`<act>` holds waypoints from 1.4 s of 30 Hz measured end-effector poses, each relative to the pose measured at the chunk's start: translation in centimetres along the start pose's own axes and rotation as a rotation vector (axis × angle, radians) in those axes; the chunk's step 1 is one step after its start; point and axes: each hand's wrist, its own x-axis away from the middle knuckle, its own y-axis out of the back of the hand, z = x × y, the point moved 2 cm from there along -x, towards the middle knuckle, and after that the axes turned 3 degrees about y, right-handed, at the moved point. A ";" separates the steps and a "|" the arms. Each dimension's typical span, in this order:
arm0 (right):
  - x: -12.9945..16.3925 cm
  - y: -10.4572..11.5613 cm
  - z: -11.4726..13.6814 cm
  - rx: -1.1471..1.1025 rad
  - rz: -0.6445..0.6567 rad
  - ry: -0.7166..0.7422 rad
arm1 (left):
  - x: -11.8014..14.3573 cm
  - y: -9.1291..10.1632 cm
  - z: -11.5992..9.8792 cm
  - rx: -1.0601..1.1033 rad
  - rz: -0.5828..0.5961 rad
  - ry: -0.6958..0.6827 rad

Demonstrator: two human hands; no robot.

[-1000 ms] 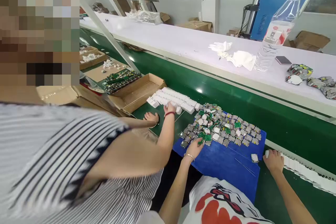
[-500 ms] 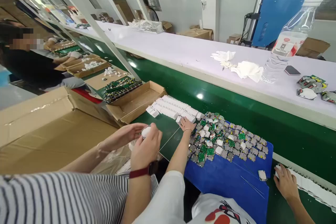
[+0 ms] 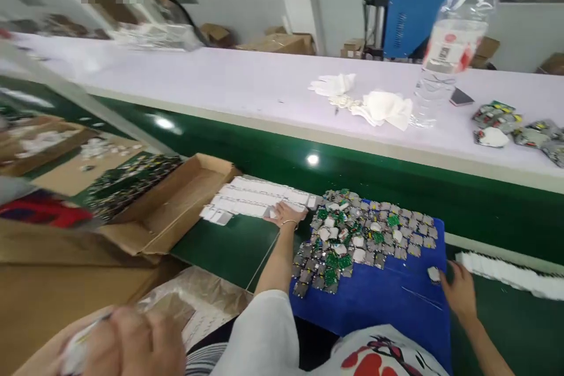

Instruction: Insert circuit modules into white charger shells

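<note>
Brown cardboard forms the large carton [image 3: 57, 294] at far left, and before it a co-worker's hand [image 3: 136, 341] is blurred, closed around a whitish piece; this arm could bump the person's left sleeve [image 3: 259, 335], because both work very near. Next come the white blocks [image 3: 251, 195], packed tightly in rows; the left hand [image 3: 287, 214] lies over their near edge, and I cannot tell whether its fingers grip one. A sideways push there could break the rows. Then the loose circuit boards [image 3: 346, 235] heap on the blue mat [image 3: 379, 305]; a dragging wrist could make the pile slide. At the mat's right edge, a single white-topped part [image 3: 434, 274] sits at the right hand [image 3: 459, 291], whose fingertips reach it, but a pinch is not clear. A careless nudge could disturb the neighbouring white row [image 3: 506, 273].
</note>
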 end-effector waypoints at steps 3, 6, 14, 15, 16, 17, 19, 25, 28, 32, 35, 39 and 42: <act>1.7 -1.6 1.4 -0.054 0.098 -0.066 | -0.3 -1.1 -0.8 -0.034 -0.040 0.083; 2.9 -2.8 1.6 -0.049 0.130 -0.137 | -0.3 -2.2 -1.5 -0.039 -0.046 0.103; 3.0 -3.2 0.5 -0.143 0.089 -0.244 | -0.9 -2.0 -1.5 0.082 -0.067 0.191; 3.0 -3.1 0.4 -0.168 0.077 -0.252 | -1.0 -1.7 -1.5 0.098 -0.076 0.198; 3.1 -3.0 0.3 -0.197 0.065 -0.262 | -0.9 -1.5 -1.6 0.106 -0.086 0.196; 3.2 -2.8 0.2 -0.228 0.051 -0.275 | -0.7 -1.3 -1.7 0.115 -0.098 0.190; 3.6 -2.4 0.0 -0.297 0.024 -0.316 | -0.1 -1.0 -1.8 0.149 -0.117 0.178; 4.3 0.3 -0.7 -0.430 -0.036 -0.481 | 3.1 1.1 -1.8 0.400 -0.191 0.242; 3.7 2.7 -0.5 -0.439 -0.029 -0.527 | 6.3 3.7 -1.0 0.643 -0.227 0.322; 1.7 5.9 2.9 -0.786 -0.034 -0.573 | 14.1 5.9 -0.8 1.064 -0.090 0.206; 0.0 9.4 8.2 -1.084 -0.002 -0.416 | 22.2 5.0 -3.0 1.403 0.172 -0.056; -0.7 15.1 14.3 -1.239 0.080 -0.017 | 33.2 2.5 -7.9 2.049 1.108 -0.383; 0.0 18.9 15.4 -1.245 0.041 0.243 | 38.7 1.4 -10.0 2.114 1.516 -0.416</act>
